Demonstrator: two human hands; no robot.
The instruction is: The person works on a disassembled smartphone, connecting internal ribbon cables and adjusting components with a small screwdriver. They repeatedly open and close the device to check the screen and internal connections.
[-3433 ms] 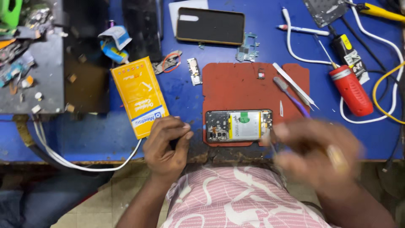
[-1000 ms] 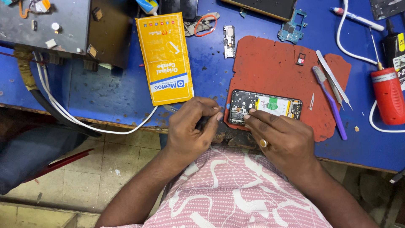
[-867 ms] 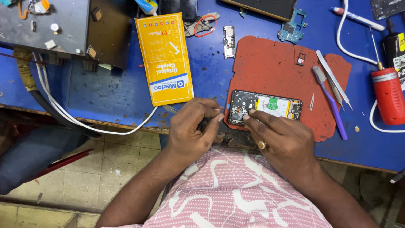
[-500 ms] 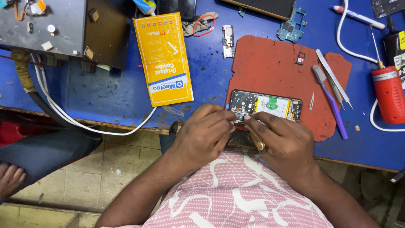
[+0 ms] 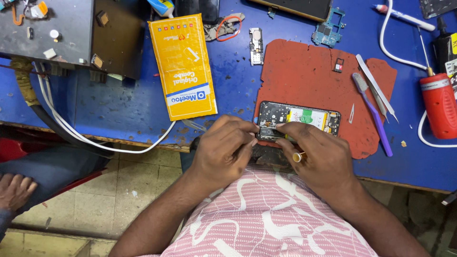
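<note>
Phone point(image 5: 299, 122), opened and showing its battery and boards, lies on the red mat point(image 5: 304, 71) at the table's point(image 5: 119, 104) near edge, right in front of you. Your left hand point(image 5: 223, 152) pinches at the phone's left end, fingertips closed on something too small to make out. Your right hand point(image 5: 319, 159) bears down on the same end, fingers curled and a ring on one finger.

Both hands crowd one small spot, so a slip there could tear a thin cable or scratch the board. The phone sits close to the edge, so a hard push could slide it off towards your lap. The ring could catch on bare contacts.

Further out, tweezers point(image 5: 376, 88) and a purple brush point(image 5: 373, 114) lie on the mat to the right, and a tiny loose part point(image 5: 338, 65) rests above; a sweeping wrist could scatter these. A yellow packet point(image 5: 183, 66) lies well apart to the left.
</note>
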